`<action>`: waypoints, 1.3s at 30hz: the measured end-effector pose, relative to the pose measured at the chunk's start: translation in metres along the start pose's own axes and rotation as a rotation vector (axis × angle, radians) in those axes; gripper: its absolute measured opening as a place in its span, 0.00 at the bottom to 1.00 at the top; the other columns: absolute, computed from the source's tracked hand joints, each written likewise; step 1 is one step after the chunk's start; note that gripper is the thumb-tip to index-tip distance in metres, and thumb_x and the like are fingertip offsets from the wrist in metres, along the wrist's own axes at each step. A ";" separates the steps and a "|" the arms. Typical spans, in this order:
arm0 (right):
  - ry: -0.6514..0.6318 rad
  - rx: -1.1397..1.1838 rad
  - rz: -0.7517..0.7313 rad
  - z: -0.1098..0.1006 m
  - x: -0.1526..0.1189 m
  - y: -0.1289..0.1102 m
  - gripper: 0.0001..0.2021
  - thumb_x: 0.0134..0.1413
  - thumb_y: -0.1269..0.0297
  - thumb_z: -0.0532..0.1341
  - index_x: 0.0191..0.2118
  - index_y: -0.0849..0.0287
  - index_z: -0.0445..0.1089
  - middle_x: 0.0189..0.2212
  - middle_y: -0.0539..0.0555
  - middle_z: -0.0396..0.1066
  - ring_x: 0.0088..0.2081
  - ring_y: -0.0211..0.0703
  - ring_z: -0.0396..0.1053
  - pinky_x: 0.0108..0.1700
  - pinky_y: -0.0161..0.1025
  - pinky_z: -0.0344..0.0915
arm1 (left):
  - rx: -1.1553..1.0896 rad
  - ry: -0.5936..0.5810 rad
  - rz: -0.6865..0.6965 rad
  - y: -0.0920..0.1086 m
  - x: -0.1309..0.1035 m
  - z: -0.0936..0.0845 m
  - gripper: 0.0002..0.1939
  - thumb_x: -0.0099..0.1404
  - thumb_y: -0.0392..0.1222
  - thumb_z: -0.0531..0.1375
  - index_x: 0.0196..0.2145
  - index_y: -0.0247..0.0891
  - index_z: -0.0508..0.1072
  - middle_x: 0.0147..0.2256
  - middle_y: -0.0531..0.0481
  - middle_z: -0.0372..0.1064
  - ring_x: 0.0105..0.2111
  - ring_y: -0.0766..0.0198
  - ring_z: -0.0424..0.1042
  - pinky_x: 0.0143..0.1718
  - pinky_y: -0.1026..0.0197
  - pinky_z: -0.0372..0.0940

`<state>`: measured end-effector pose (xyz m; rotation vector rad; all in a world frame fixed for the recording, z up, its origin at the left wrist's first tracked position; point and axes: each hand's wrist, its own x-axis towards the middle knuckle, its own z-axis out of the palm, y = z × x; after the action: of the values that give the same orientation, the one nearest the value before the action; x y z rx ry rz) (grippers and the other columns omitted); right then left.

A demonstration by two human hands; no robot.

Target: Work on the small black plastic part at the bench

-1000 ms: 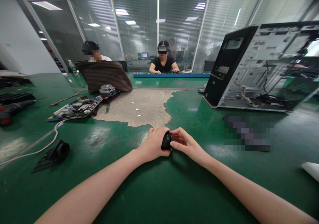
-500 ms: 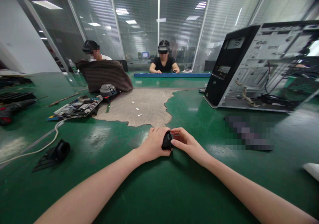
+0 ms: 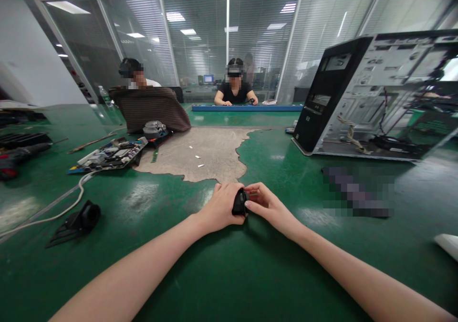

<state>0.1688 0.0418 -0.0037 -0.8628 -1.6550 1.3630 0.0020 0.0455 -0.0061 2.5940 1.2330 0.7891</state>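
Observation:
A small black part [image 3: 239, 202] is held over the green table [image 3: 222, 269], near the middle of the view. My left hand [image 3: 222, 205] wraps round its left side, fingers behind it and thumb below. On its right side, the thumb and fingertips of my right hand [image 3: 265, 205] close on its edge. The palm of my left hand hides much of the part. Further left lies a black funnel-like plastic piece [image 3: 80, 222] with a flat, slatted end.
A circuit board [image 3: 110, 155], a white cable [image 3: 77, 198] and a power tool [image 3: 17, 157] lie left. An open computer case [image 3: 336, 98] stands right, behind a pixelated dark object [image 3: 354, 193]. Two people sit across the table, beyond a brown cloth-covered object [image 3: 150, 107].
Both hands keep their places, and the black part is turned very slightly between them. The person opposite has shifted a hand a little.

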 end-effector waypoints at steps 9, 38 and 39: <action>-0.021 0.029 0.000 -0.002 -0.003 -0.003 0.11 0.45 0.63 0.61 0.34 0.56 0.59 0.34 0.48 0.65 0.38 0.40 0.66 0.44 0.42 0.61 | 0.000 -0.017 -0.005 0.000 -0.001 -0.001 0.30 0.45 0.41 0.61 0.46 0.40 0.55 0.43 0.47 0.62 0.44 0.55 0.61 0.43 0.56 0.51; -0.033 0.003 0.012 -0.001 -0.002 -0.001 0.14 0.44 0.64 0.62 0.37 0.56 0.58 0.37 0.51 0.64 0.41 0.41 0.65 0.47 0.44 0.60 | -0.003 -0.008 -0.006 0.000 0.000 -0.001 0.30 0.45 0.41 0.61 0.46 0.40 0.55 0.42 0.48 0.62 0.43 0.55 0.61 0.43 0.56 0.50; -0.032 0.002 0.009 -0.001 -0.002 -0.001 0.14 0.43 0.65 0.62 0.37 0.56 0.58 0.37 0.50 0.64 0.41 0.41 0.65 0.47 0.44 0.60 | 0.000 -0.009 -0.002 0.000 -0.001 -0.001 0.30 0.45 0.40 0.61 0.46 0.40 0.55 0.43 0.48 0.62 0.43 0.55 0.61 0.42 0.56 0.51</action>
<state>0.1703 0.0397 -0.0028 -0.8524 -1.6760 1.3904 0.0013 0.0448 -0.0052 2.5924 1.2333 0.7762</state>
